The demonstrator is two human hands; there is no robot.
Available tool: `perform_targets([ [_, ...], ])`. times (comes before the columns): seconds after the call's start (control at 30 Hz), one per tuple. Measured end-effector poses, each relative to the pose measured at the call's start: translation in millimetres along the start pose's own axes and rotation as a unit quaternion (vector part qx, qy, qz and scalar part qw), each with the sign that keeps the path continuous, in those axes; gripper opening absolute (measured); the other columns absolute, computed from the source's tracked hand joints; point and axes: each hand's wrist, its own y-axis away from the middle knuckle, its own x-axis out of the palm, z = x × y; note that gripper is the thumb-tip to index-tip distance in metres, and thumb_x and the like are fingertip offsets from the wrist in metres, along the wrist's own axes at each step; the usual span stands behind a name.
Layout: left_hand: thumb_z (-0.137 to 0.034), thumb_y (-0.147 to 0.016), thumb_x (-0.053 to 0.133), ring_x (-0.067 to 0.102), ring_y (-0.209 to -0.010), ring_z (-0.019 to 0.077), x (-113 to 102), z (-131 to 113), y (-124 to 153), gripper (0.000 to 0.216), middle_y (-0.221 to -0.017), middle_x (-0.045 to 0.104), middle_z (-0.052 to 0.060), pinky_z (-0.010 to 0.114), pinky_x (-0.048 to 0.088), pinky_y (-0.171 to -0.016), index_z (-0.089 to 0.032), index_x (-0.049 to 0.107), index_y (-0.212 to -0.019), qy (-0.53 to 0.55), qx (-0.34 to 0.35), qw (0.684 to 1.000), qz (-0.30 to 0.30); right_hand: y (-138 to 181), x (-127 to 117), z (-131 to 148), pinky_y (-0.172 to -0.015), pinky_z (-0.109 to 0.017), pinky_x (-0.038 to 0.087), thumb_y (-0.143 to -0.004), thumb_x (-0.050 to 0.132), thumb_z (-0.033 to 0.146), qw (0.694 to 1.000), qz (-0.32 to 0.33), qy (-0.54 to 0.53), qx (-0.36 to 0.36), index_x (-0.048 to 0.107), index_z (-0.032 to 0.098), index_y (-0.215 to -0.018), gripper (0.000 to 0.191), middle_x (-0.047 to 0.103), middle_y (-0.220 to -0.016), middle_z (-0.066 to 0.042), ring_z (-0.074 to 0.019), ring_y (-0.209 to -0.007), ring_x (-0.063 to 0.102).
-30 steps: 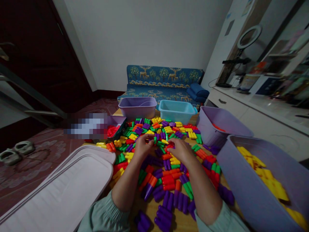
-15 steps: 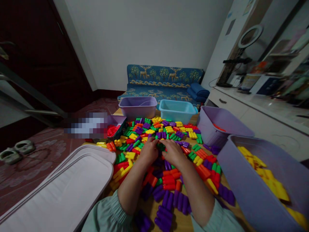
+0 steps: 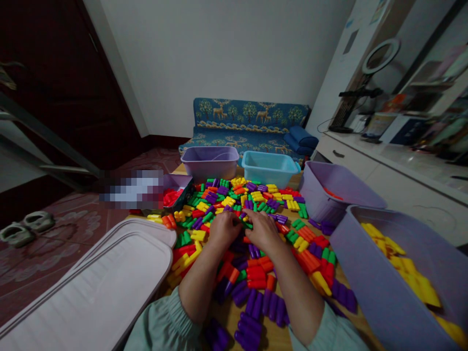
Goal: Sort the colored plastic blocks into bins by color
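My left hand (image 3: 224,228) is over the middle of a spread of plastic building blocks (image 3: 256,270) in red, yellow, green and purple. Its fingers are curled closed, and whatever they hold is hidden. Close on its right, with a narrow gap between, my right hand (image 3: 261,226) has its fingers bent in toward the left one. Green and yellow pieces show between the fingertips, but I cannot make out whether they are gripped or lie beneath. Purple blocks (image 3: 248,329) lie joined in rows between my forearms.
Purple bin (image 3: 210,168) and blue bin (image 3: 270,170) line the table's far edge. At right stand a purple bin (image 3: 318,195) with red pieces and a bin (image 3: 351,258) with yellow blocks. White lids (image 3: 109,282) lie left, near a box (image 3: 181,183) of red pieces.
My hands have drawn slightly apart, the left one lower and leftward. The dark green piece seen between them is less visible now. The surrounding blocks look the same.
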Motion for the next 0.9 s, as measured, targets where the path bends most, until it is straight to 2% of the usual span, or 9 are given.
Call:
perform_targets([
  [0.13, -0.02, -0.07, 0.067, 0.06, -0.066, 0.0185, 2, 4, 0, 0.005, -0.068, 0.067, 0.004, 0.026, 0.037, -0.062, -0.018, 0.07, -0.074, 0.04, -0.013, 0.999, -0.022, 0, -1, -6, -0.097, -0.042, 0.04, -0.077, 0.055, 0.015, 1.0, 0.003, 0.003, 0.014, 0.059, 0.025, -0.128, 0.052, 0.068, -0.111, -0.009, -0.0278, -0.111, 0.057],
  [0.27, -0.017, -0.066, 0.068, 0.059, -0.063, 0.0168, 6, 8, -6, 0.016, -0.067, 0.067, 0.003, 0.025, 0.039, -0.06, -0.017, 0.071, -0.082, 0.19, -0.005, 0.979, -0.068, -7, 0, -12, -0.102, -0.038, 0.041, -0.075, 0.056, 0.012, 0.991, -0.085, -0.103, -0.001, 0.06, 0.019, -0.125, 0.051, 0.061, -0.126, -0.011, -0.0249, -0.118, 0.055],
  [0.33, -0.023, -0.068, 0.069, 0.059, -0.064, 0.0165, 7, 10, -10, 0.022, -0.071, 0.069, 0.004, 0.025, 0.041, -0.06, -0.016, 0.072, -0.089, 0.31, -0.013, 0.949, -0.047, -12, 1, -13, -0.099, -0.037, 0.044, -0.078, 0.055, 0.017, 0.964, -0.133, -0.229, 0.006, 0.06, 0.017, -0.123, 0.045, 0.061, -0.126, -0.012, -0.0235, -0.114, 0.058],
  [0.43, -0.034, -0.068, 0.071, 0.056, -0.057, 0.0133, 5, 7, -12, 0.033, -0.07, 0.068, 0.003, 0.023, 0.04, -0.055, -0.012, 0.072, -0.093, 0.447, -0.044, 0.893, 0.034, -18, 3, -14, -0.074, -0.034, 0.054, -0.08, 0.057, 0.034, 0.891, -0.143, -0.429, 0.052, 0.064, 0.016, -0.109, 0.034, 0.07, -0.101, -0.01, -0.0219, -0.085, 0.068],
  [0.53, -0.042, -0.067, 0.075, 0.052, -0.056, 0.0105, -2, 0, -8, 0.042, -0.071, 0.066, 0.002, 0.021, 0.038, -0.053, -0.011, 0.071, -0.096, 0.494, -0.044, 0.865, 0.078, -19, 4, -14, -0.057, -0.029, 0.051, -0.075, 0.063, 0.041, 0.851, -0.142, -0.502, 0.061, 0.066, 0.017, -0.098, 0.033, 0.07, -0.082, -0.006, -0.0196, -0.066, 0.066],
  [0.6, -0.046, -0.069, 0.075, 0.053, -0.059, 0.0109, -4, -6, -5, 0.045, -0.075, 0.065, 0.002, 0.02, 0.037, -0.052, -0.012, 0.069, -0.098, 0.499, -0.017, 0.861, 0.095, -19, 6, -14, -0.061, -0.03, 0.053, -0.072, 0.066, 0.04, 0.85, -0.162, -0.499, 0.047, 0.067, 0.018, -0.092, 0.03, 0.071, -0.081, -0.005, -0.0202, -0.07, 0.067],
  [0.7, -0.049, -0.072, 0.072, 0.05, -0.058, 0.0105, -1, -8, -5, 0.042, -0.067, 0.06, 0.0, 0.02, 0.036, -0.052, -0.012, 0.068, -0.092, 0.491, 0.026, 0.865, 0.1, -19, 11, -11, -0.07, -0.033, 0.055, -0.072, 0.067, 0.038, 0.859, -0.166, -0.482, 0.033, 0.068, 0.018, -0.091, 0.027, 0.072, -0.085, -0.007, -0.0223, -0.079, 0.069],
  [0.8, -0.048, -0.075, 0.069, 0.047, -0.055, 0.0099, 3, -5, -6, 0.037, -0.06, 0.056, -0.002, 0.021, 0.036, -0.053, -0.012, 0.068, -0.084, 0.465, 0.058, 0.88, 0.08, -19, 12, -10, -0.067, -0.033, 0.055, -0.074, 0.066, 0.04, 0.862, -0.165, -0.477, 0.038, 0.069, 0.017, -0.094, 0.03, 0.073, -0.085, -0.008, -0.023, -0.078, 0.069],
  [0.9, -0.046, -0.081, 0.062, 0.049, -0.054, 0.0112, 2, -3, -7, 0.037, -0.057, 0.057, -0.001, 0.022, 0.037, -0.054, -0.012, 0.071, -0.094, 0.429, 0.051, 0.899, 0.074, -19, 6, -17, -0.065, -0.034, 0.054, -0.078, 0.061, 0.043, 0.851, -0.218, -0.474, 0.066, 0.068, 0.015, -0.101, 0.036, 0.072, -0.085, -0.008, -0.0222, -0.073, 0.067],
])
